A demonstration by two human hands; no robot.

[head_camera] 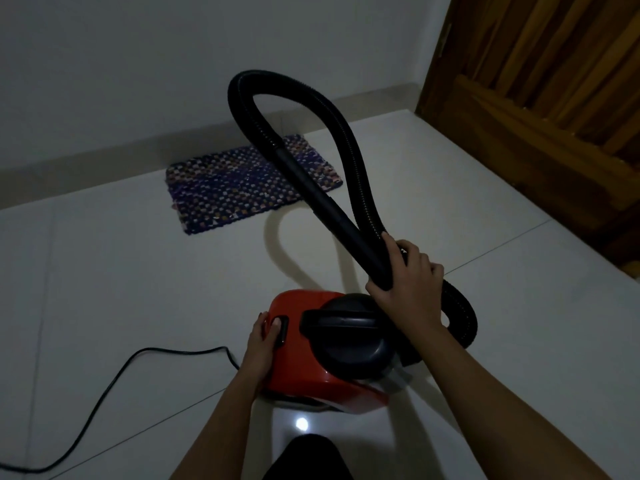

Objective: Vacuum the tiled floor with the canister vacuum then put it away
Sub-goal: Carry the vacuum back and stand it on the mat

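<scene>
A red canister vacuum (304, 375) with a black round top and handle stands on the pale tiled floor (138, 289) right in front of me. Its black ribbed hose (304, 88) loops high above the floor and ends in a smooth black wand (322, 206). My right hand (407, 275) is shut around the lower end of the wand, just above the canister. My left hand (265, 341) rests on the canister's left side, its thumb on a black switch (282, 329).
A black power cord (114, 375) snakes over the tiles to the left. A woven purple mat (242, 181) lies against the far wall. A wooden door (540, 98) fills the right side. My dark-clad knee (308, 459) shows at the bottom edge.
</scene>
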